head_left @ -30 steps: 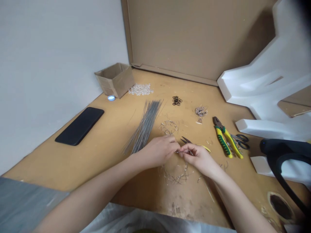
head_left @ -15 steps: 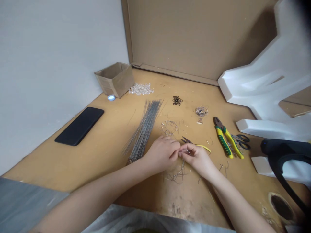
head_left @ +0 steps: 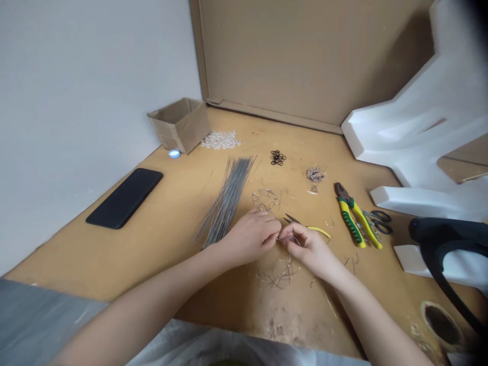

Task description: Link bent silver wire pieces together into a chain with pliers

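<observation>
**Both hands pinching thin wire above wire ring**

The left hand (head_left: 249,237) and right hand (head_left: 308,249) sit slightly further apart than a moment ago, fingers of both gripping a thin wire (head_left: 286,239) just above a loose wire ring (head_left: 276,277). On the wooden bench (head_left: 114,264): a bundle of wire rods (head_left: 224,203), green-yellow pliers (head_left: 353,221), a cardboard box (head_left: 179,125). White foam packing (head_left: 419,137) stands right.

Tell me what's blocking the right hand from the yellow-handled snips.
Nothing visible blocks it: the yellow-handled snips lie right beyond the right hand, whose fingers pinch a thin wire.
</observation>
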Demonstrator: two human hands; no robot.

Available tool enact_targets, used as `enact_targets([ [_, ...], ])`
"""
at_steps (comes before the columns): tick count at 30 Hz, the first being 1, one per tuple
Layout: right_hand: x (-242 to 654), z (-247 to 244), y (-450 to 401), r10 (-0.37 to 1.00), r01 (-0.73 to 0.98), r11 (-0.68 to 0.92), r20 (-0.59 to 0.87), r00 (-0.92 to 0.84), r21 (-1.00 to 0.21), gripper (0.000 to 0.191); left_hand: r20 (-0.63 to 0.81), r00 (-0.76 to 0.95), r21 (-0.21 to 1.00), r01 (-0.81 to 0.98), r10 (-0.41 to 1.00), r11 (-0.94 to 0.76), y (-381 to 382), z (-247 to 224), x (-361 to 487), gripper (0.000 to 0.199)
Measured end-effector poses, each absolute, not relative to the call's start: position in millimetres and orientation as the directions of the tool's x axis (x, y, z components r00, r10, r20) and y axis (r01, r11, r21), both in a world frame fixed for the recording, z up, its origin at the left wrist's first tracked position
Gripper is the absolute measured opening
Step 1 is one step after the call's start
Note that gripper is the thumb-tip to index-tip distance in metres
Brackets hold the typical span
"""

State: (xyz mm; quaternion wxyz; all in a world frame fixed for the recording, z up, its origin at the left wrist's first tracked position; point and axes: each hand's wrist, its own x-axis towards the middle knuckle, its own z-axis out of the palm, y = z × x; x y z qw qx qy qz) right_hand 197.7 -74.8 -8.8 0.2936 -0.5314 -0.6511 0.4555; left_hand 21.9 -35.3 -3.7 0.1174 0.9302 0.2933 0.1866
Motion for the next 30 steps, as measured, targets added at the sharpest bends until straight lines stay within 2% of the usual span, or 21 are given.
enact_targets([
  [4, 199.6, -8.6, -72.0, 0.963, 0.328, -0.059, -0.14, -0.231, -0.943, 0.009, 0.33, 0.748, 0.274, 0.508, 0.576, -0.817, -35.6, -3.9, 23.3, 0.018],
  [9, 201.1, -9.8, -69.0, 0.956, 0.23, -0.19, -0.233, -0.178, -0.954, 0.014, 0.384, 0.767, 0.129, 0.506, 0.514, -0.853, -36.5, -3.0, 22.8, 0.016],
  [16, 201.9, -11.0, -71.1, 0.923, -0.012, -0.368, -0.364, -0.121, -0.93, 0.02, 0.448, 0.779, 0.017, 0.484, 0.44, -0.875, -38.0, -8.8, 22.9, 0.015],
  [24, 198.8, -4.6, -72.2, 0.888, -0.223, -0.457, -0.428, -0.166, -0.861, 0.016, 0.619, 0.715, -0.072, 0.462, 0.324, -0.884, -39.0, -6.4, 24.7, 0.013],
  [30, 197.2, -1.9, -72.9, 0.893, -0.268, -0.447, -0.41, -0.184, -0.853, 0.011, 0.658, 0.69, -0.074, 0.46, 0.303, -0.885, -39.5, -5.5, 25.0, 0.012],
])
